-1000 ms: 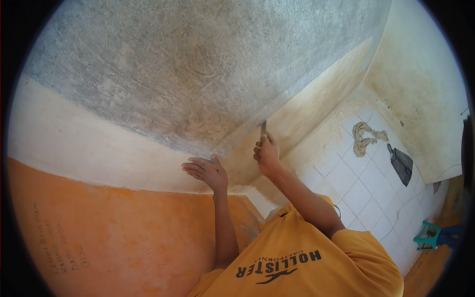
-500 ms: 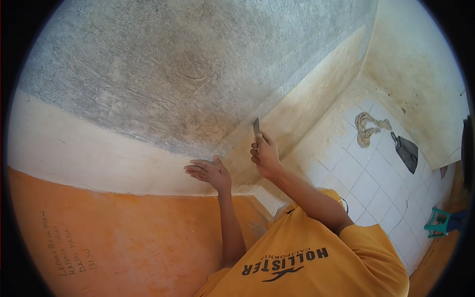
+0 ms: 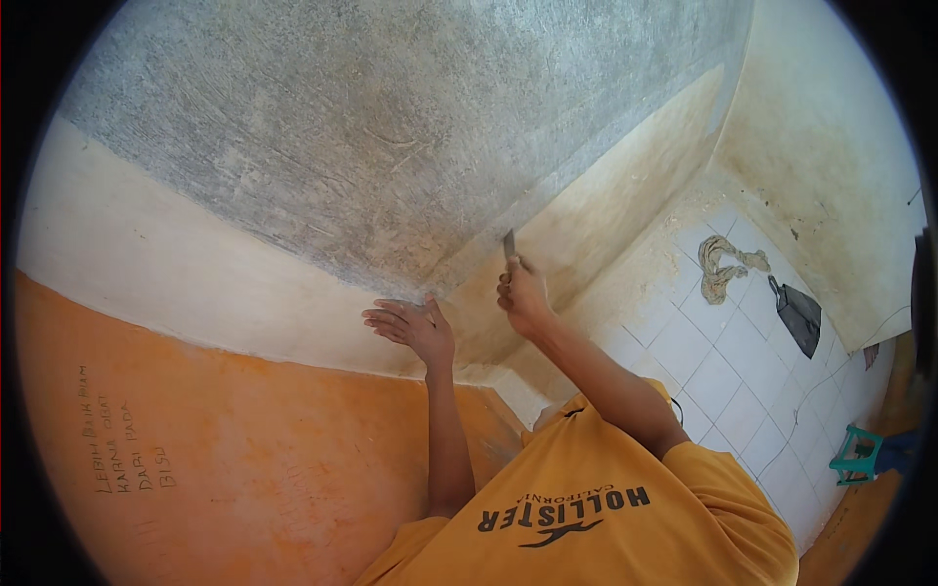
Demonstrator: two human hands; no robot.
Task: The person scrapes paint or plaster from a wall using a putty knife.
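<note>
the right hand [image 3: 525, 293] is closed around the handle of a flat-bladed tool [image 3: 509, 243]. the blade points upward at the border between the rough grey wall area [image 3: 322, 146] and the pale band [image 3: 625, 181]; blade contact cannot be determined. the left hand [image 3: 415, 328] is spread wide, fingers extended, at the pale lower strip near the corner; its contact is also unclear. a twisted cloth [image 3: 718, 278] and a dark dustpan [image 3: 799, 317] lie on the white tiled floor [image 3: 718, 366].

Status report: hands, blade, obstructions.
Right hand gripping narrow blade at wall. Left hand open, wall contact unclear. Twisted cloth, dark dustpan on floor, away from hands.
</note>
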